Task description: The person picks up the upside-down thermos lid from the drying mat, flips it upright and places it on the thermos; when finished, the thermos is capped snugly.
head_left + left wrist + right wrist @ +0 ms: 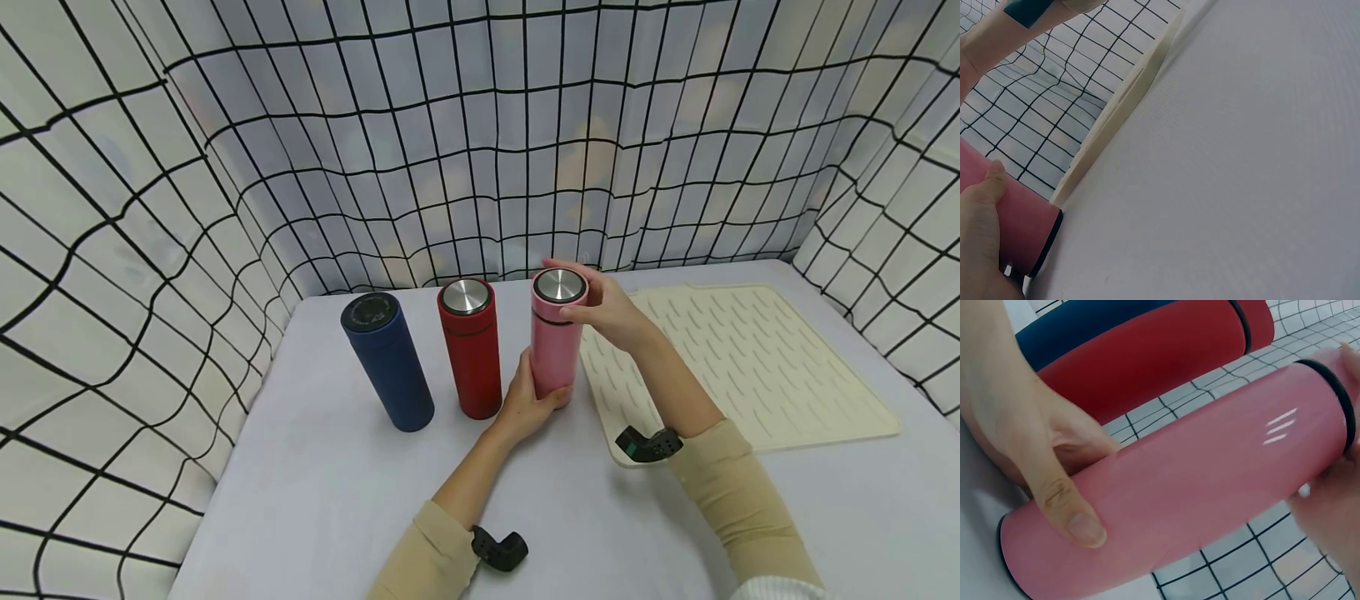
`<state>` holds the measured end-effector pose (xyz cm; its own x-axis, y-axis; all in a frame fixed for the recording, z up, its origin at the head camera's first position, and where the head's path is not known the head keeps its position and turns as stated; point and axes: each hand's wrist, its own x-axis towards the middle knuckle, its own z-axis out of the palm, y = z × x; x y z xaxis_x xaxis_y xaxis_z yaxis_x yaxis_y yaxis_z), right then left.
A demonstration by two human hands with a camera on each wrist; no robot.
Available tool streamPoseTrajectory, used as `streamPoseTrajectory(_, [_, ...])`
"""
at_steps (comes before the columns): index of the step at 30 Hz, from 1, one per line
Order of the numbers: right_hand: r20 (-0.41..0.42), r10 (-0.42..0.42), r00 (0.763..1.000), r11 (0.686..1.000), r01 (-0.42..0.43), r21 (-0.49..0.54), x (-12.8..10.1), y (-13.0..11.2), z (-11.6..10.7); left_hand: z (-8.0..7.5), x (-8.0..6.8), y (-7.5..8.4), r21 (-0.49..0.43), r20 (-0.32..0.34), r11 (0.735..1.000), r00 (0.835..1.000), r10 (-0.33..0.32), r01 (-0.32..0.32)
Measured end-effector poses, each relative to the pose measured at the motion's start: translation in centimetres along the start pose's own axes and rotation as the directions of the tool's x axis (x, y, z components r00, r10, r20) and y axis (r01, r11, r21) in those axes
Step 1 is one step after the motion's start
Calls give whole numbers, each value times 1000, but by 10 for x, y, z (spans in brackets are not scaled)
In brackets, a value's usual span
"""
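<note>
A pink thermos flask (552, 354) with a silver-topped lid stands nearly upright between both hands. Low on its body, my left hand (523, 407) grips it, the thumb (1079, 519) lying across the pink side in the right wrist view. My right hand (617, 310) holds the lid end, fingers behind it and thumb in front. In the left wrist view the dark-rimmed base of the pink flask (1029, 228) is at the white tabletop; whether it touches is hard to tell. Left of it stand a red flask (471, 367) with a silver top and a blue flask (393, 371) with a dark top.
A cream ridged mat (757, 367) lies on the right of the white table (315, 500), its left edge close to the pink flask. Black netting (480, 167) over pale walls encloses the back and sides.
</note>
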<state>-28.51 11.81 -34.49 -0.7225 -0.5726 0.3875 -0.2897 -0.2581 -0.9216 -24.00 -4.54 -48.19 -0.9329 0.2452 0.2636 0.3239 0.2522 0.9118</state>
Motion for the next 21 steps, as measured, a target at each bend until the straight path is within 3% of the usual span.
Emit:
streamPoseTrajectory(4, [2, 20, 1000, 999, -20, -41, 0, 1, -2, 1, 0, 1, -11, 3, 1000, 1000, -26, 26])
streamPoseTrajectory(7, [80, -1, 997, 1000, -1, 21, 0, 3, -4, 0, 0, 1, -10, 8, 999, 999, -46, 46])
streamPoseTrajectory(10, [97, -20, 995, 999, 15, 48, -1, 5, -6, -1, 0, 4, -13, 17, 999, 999, -52, 52])
streamPoseTrajectory(15, [52, -9, 999, 999, 11, -40, 0, 3, -6, -7, -7, 29, -28, 31, 999, 999, -33, 34])
streamPoseTrajectory(17, [72, -19, 997, 1000, 20, -16, 0, 2, -6, -9, -10, 39, -22, 29, 999, 999, -32, 33])
streamPoseTrajectory(21, [81, -37, 996, 999, 35, 27, -1, 2, -7, -9, -12, 44, -16, 24, 999, 999, -42, 42])
